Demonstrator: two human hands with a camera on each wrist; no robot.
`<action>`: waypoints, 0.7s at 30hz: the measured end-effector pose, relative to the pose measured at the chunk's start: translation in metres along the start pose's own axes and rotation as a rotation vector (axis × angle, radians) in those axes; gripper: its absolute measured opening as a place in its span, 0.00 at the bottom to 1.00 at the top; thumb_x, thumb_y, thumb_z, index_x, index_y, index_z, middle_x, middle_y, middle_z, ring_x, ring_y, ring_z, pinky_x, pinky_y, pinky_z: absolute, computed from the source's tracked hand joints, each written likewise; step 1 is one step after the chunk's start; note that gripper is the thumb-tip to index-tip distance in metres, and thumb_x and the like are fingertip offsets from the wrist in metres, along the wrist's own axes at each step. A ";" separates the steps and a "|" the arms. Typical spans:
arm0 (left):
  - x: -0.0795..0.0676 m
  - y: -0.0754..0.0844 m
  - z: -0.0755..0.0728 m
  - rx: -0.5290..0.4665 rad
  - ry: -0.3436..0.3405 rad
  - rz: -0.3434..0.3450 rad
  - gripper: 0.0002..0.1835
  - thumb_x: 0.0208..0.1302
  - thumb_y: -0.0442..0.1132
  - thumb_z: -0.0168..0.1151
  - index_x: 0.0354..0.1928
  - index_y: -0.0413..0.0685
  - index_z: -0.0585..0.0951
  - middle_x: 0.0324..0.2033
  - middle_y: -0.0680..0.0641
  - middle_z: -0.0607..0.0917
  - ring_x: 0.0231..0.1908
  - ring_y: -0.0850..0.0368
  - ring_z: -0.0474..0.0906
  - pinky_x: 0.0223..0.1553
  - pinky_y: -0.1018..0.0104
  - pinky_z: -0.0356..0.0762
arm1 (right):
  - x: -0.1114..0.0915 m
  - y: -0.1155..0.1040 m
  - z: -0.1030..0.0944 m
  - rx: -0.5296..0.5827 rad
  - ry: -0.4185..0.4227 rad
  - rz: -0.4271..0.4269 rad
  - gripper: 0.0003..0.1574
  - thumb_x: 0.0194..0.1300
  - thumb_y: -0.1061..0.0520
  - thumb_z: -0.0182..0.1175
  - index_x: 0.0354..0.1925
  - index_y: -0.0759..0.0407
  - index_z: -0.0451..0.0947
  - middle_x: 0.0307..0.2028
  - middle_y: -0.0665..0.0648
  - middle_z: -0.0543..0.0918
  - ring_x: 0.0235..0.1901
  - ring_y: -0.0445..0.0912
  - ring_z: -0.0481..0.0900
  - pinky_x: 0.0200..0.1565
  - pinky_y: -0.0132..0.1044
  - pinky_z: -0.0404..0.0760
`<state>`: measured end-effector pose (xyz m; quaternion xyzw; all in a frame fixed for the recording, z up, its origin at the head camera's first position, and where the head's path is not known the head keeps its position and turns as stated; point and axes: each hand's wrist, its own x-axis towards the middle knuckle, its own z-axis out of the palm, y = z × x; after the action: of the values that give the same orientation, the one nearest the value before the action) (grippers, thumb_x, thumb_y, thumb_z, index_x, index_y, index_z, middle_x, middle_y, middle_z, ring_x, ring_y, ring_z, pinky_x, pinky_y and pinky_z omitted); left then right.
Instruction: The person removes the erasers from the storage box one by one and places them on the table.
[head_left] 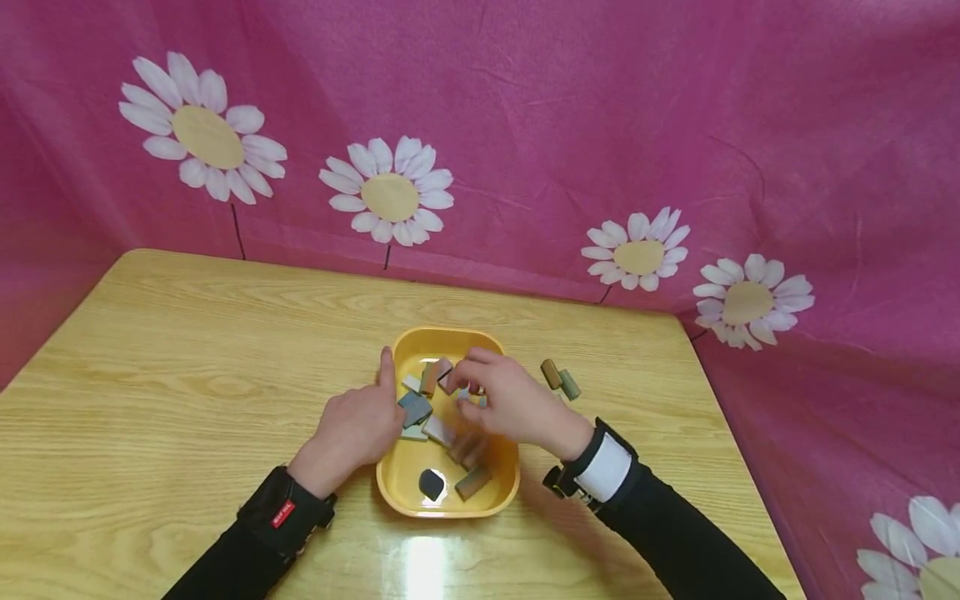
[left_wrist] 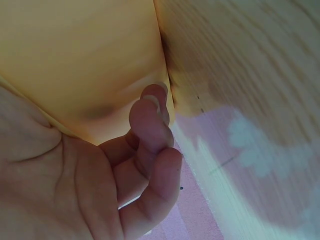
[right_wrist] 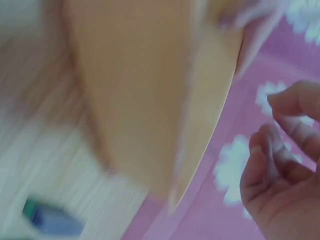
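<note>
A yellow plastic tub (head_left: pixel 420 500) holds small blocks and flat pieces in several colours. My left hand (head_left: pixel 360 425) holds the tub's left side, index finger stretched along the rim; the left wrist view shows its other fingers (left_wrist: pixel 152 125) bent beside the outer wall, the thumb hidden. Over the tub's right side is my right hand (head_left: pixel 513 400), fingers loosely bent. In the right wrist view its thumb and fingers (right_wrist: pixel 257 175) stand apart with nothing between them. Below it, some brownish blocks (head_left: pixel 468 450) look blurred. A black piece (head_left: pixel 432 483) and a brown-green cylinder (head_left: pixel 472 483) lie near the front.
Two small cylinders, one brown (head_left: pixel 551 374) and one green (head_left: pixel 569 385), lie on the wooden table (head_left: pixel 225 358) right of the tub. A pink cloth (head_left: pixel 510 125) with white daisies hangs behind the table and along its right side.
</note>
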<state>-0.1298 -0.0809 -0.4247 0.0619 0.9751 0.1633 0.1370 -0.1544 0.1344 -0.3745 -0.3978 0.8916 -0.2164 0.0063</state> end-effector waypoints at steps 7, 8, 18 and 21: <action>0.000 -0.001 0.000 0.002 0.003 0.006 0.47 0.68 0.46 0.49 0.77 0.31 0.37 0.16 0.49 0.76 0.17 0.53 0.71 0.19 0.60 0.66 | -0.003 -0.033 0.023 -0.079 -0.297 -0.151 0.13 0.58 0.57 0.66 0.44 0.51 0.84 0.40 0.48 0.78 0.40 0.39 0.72 0.44 0.30 0.77; 0.000 -0.001 0.000 0.001 0.003 0.006 0.47 0.68 0.46 0.49 0.77 0.31 0.37 0.16 0.49 0.75 0.17 0.53 0.71 0.19 0.60 0.65 | -0.004 -0.034 0.027 -0.105 -0.334 -0.161 0.14 0.57 0.57 0.67 0.45 0.50 0.85 0.41 0.48 0.78 0.40 0.38 0.73 0.44 0.30 0.77; 0.000 0.000 -0.001 0.005 0.004 0.008 0.47 0.68 0.47 0.50 0.77 0.31 0.37 0.17 0.49 0.75 0.17 0.53 0.71 0.20 0.60 0.65 | -0.010 -0.035 0.056 -0.263 -0.481 -0.138 0.16 0.54 0.53 0.70 0.43 0.43 0.83 0.36 0.46 0.75 0.33 0.38 0.72 0.37 0.30 0.73; 0.000 0.000 -0.001 0.003 0.006 0.005 0.47 0.67 0.46 0.50 0.77 0.31 0.38 0.17 0.48 0.75 0.18 0.53 0.71 0.20 0.59 0.66 | -0.009 -0.035 0.056 -0.253 -0.468 -0.132 0.17 0.52 0.55 0.70 0.43 0.44 0.83 0.36 0.46 0.74 0.32 0.38 0.72 0.36 0.30 0.73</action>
<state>-0.1301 -0.0816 -0.4239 0.0641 0.9755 0.1623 0.1338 -0.1133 0.0990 -0.4135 -0.4919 0.8579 -0.0055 0.1485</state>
